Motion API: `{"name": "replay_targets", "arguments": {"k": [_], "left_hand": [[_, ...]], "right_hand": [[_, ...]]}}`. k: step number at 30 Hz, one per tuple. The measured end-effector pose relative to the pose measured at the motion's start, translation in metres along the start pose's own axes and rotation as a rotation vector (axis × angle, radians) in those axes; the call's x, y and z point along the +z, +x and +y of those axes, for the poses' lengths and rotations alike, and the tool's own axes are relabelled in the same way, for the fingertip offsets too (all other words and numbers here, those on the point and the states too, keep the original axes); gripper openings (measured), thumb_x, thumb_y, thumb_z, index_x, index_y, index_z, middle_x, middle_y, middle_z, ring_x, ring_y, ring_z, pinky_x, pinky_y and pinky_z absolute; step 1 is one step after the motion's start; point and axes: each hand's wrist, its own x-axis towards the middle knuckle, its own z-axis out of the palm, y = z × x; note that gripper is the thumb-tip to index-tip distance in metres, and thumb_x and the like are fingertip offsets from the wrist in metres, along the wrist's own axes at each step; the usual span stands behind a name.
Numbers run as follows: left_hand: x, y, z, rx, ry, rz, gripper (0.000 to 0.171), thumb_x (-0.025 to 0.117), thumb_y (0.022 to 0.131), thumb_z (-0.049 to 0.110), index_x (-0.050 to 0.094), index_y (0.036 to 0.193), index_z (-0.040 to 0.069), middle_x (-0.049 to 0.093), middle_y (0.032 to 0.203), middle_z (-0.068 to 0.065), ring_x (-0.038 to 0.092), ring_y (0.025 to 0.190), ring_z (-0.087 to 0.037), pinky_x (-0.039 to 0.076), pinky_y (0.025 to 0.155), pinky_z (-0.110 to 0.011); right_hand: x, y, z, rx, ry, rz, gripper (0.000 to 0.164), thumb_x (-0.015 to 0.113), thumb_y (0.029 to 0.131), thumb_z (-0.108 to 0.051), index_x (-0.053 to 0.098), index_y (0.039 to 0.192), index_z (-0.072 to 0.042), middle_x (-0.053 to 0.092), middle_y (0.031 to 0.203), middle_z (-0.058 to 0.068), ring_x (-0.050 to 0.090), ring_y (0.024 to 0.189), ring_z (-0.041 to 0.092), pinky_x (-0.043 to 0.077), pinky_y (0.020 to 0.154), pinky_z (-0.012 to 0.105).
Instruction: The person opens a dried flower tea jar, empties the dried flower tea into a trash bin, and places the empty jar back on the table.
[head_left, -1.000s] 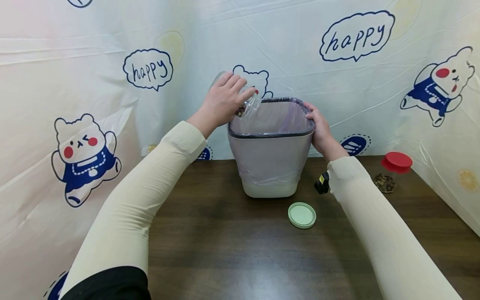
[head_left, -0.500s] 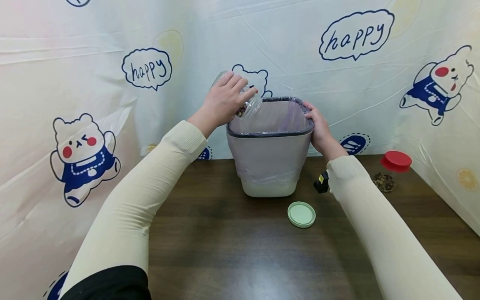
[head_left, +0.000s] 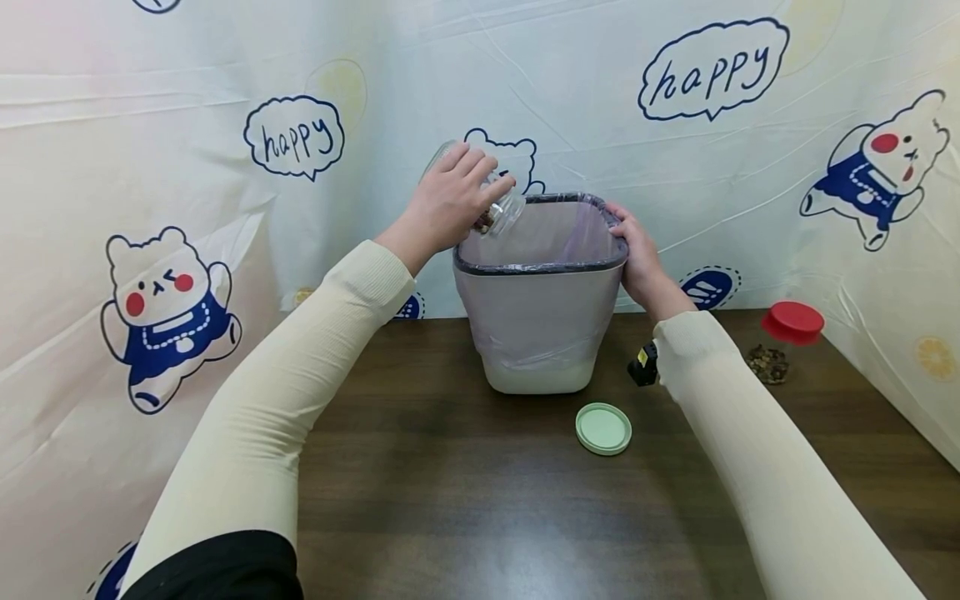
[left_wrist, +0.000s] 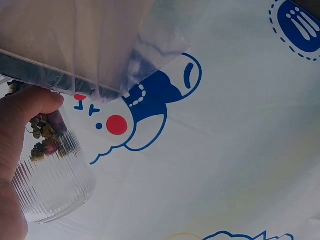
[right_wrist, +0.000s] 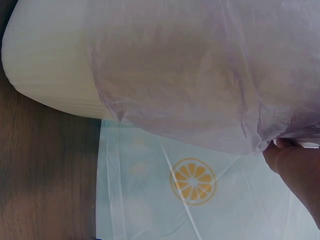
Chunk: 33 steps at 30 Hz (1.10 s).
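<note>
My left hand [head_left: 453,196] grips a clear ribbed glass jar [left_wrist: 55,185], tilted with its mouth down over the left rim of a trash bin [head_left: 536,333]. Dried flowers [left_wrist: 47,135] lie toward the jar's mouth, as the left wrist view shows. A thin purplish plastic bag [right_wrist: 185,90] lines the bin and folds over its dark rim. On the bin's right side, my right hand [head_left: 637,258] holds the rim, thumb outside against the bag; its other fingers are mostly hidden in the right wrist view.
A pale green lid [head_left: 603,428] lies on the dark wooden table [head_left: 450,500] before the bin. Right of the bin is a small black object [head_left: 642,367] by the right cuff. Farther right stands a red-capped jar [head_left: 793,323] with dried bits. A printed cloth [head_left: 570,100] hangs behind.
Both hands keep their places on the jar and the bin rim. The dried flowers showing near the jar's mouth shift slightly; little else differs.
</note>
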Motion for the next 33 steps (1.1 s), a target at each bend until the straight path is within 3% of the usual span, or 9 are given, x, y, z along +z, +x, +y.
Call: {"name": "replay_targets", "arguments": {"k": [11, 22, 33], "left_hand": [[0.0005, 0.0004, 0.0004, 0.018, 0.018, 0.001, 0.05, 0.06, 0.086, 0.001, 0.045, 0.134, 0.01, 0.048, 0.125, -0.02, 0.041, 0.118, -0.036, 0.023, 0.111, -0.046], [-0.0001, 0.0001, 0.0009, 0.011, 0.011, -0.013, 0.057, 0.067, 0.083, 0.005, 0.045, 0.135, 0.011, 0.047, 0.128, -0.019, 0.04, 0.121, -0.035, 0.022, 0.112, -0.046], [-0.0011, 0.0015, 0.0012, 0.016, 0.007, -0.021, 0.056, 0.071, 0.084, 0.011, 0.046, 0.134, 0.012, 0.047, 0.13, -0.019, 0.039, 0.123, -0.036, 0.021, 0.112, -0.045]], "right_hand": [[-0.0002, 0.0001, -0.0004, 0.006, 0.005, -0.008, 0.058, 0.028, 0.096, -0.015, 0.026, 0.153, -0.012, 0.023, 0.157, 0.006, 0.025, 0.135, 0.022, 0.027, 0.101, 0.028], [0.0012, 0.0013, -0.0004, -0.003, 0.026, -0.002, 0.059, 0.029, 0.093, -0.012, 0.029, 0.152, -0.01, 0.024, 0.156, 0.005, 0.026, 0.133, 0.02, 0.029, 0.097, 0.025], [0.0006, -0.0001, -0.0019, 0.01, 0.07, -0.02, 0.06, 0.028, 0.094, -0.012, 0.025, 0.154, -0.011, 0.019, 0.158, 0.005, 0.021, 0.136, 0.023, 0.025, 0.103, 0.029]]}}
